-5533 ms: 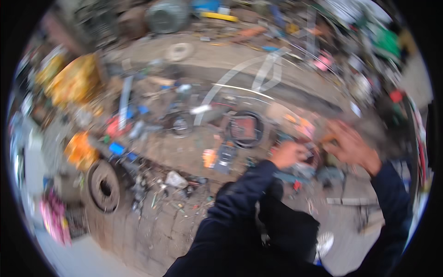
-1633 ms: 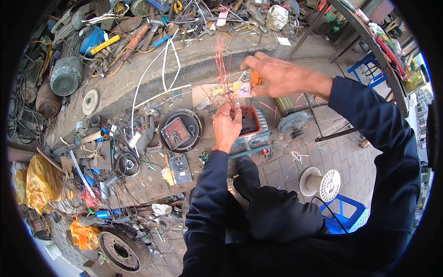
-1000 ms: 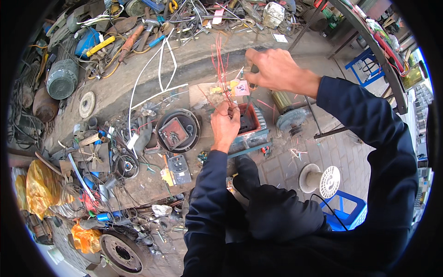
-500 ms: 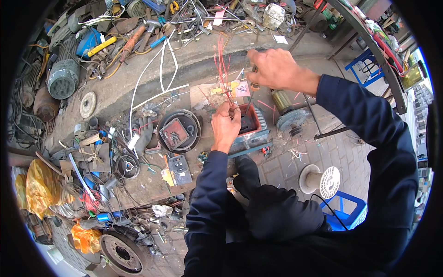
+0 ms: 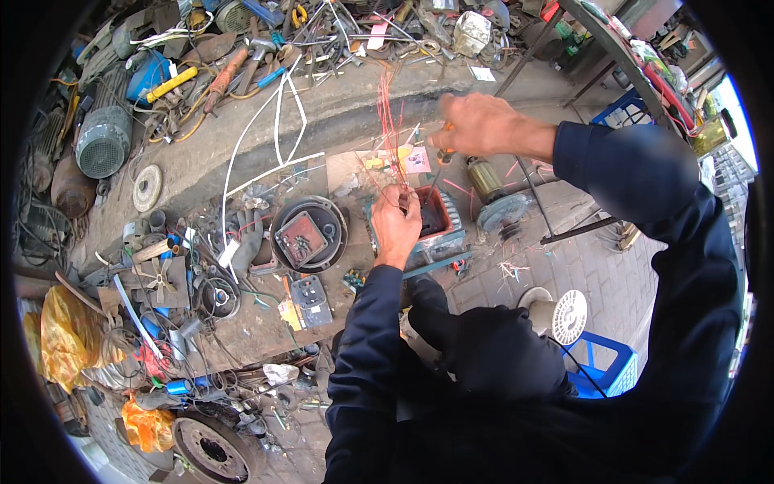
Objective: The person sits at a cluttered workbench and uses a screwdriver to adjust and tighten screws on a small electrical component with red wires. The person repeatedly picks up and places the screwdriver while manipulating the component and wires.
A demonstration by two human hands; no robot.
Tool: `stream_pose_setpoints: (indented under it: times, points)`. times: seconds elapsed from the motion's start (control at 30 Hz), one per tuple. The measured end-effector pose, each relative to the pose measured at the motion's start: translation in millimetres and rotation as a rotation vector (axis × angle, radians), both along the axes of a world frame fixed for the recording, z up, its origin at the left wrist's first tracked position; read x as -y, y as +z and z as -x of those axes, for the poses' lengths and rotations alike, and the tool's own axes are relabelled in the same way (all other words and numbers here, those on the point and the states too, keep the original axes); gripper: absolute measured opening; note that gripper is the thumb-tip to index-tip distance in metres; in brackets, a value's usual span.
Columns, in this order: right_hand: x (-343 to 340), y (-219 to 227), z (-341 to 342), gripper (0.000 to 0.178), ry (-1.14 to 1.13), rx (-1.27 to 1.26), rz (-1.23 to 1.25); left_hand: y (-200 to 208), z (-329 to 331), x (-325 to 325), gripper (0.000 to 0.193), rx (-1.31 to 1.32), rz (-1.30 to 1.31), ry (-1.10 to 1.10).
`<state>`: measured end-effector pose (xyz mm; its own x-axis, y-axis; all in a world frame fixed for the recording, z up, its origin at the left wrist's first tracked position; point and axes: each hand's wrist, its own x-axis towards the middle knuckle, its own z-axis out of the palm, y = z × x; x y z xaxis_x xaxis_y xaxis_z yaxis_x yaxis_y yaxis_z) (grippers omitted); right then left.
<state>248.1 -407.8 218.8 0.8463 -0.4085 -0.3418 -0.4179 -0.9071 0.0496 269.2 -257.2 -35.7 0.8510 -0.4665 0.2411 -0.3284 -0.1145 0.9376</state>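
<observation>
My left hand [image 5: 394, 226] is closed in a pinch on a bundle of thin red wires [image 5: 389, 105] at the edge of an open, red-lined terminal box [image 5: 439, 230]. The wires fan upward over the bench. The box sits on a finned, green-blue motor [image 5: 438, 252]. Above and to the right, my right hand [image 5: 488, 123] grips a screwdriver [image 5: 443, 159] by its orange handle. Its shaft points down into the box; the tip is hidden. Beside the box lie a stained cardboard piece [image 5: 342, 171] and a pink card [image 5: 416, 160].
Left of the motor is a round black housing [image 5: 339, 234] with a square cover [image 5: 302, 239] holding small screws. A grey grinder-like disc [image 5: 504, 211] lies to the right. A dark metal frame [image 5: 528, 181] stands past it. A white spool [image 5: 569, 316] and blue crate [image 5: 610, 367] are lower right.
My right hand has turned on the screwdriver, showing more of its orange handle. My left hand keeps its pinch on the wires. The whole view has shifted slightly.
</observation>
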Motion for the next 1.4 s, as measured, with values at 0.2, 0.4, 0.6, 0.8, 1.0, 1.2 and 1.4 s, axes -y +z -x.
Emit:
stream_pose_setpoints:
  times: [0.2,0.4,0.6,0.8,1.0,1.2,1.4]
  points:
    - [12.8,9.3,12.0,0.048,0.902,-0.008,0.016,-7.9,-0.7,-2.0,0.007,0.075,0.054,0.017]
    - [16.7,-12.0,9.3,0.046,0.045,0.1,-0.085,-11.0,3.5,0.8,0.009,0.185,0.075,0.077]
    - [10.0,-0.3,24.2,0.05,0.23,0.021,-0.119,-2.0,-0.2,0.0,0.009,0.16,0.061,0.048]
    - [20.1,-3.3,17.4,0.05,0.368,0.084,-0.059,-10.3,4.1,-0.6,0.012,0.097,0.054,0.019]
    - [14.7,-5.2,22.8,0.049,0.003,0.043,-0.124,-4.3,1.1,-0.5,0.01,0.077,0.025,0.021]
    - [24.2,-8.4,34.1,0.043,0.812,0.202,-0.039,-8.0,4.6,-1.9,0.01,0.017,0.028,0.01]
    - [16.1,-32.7,35.5,0.043,-0.017,0.308,-0.096,-8.6,4.0,0.3,0.01,-0.011,0.062,0.006]
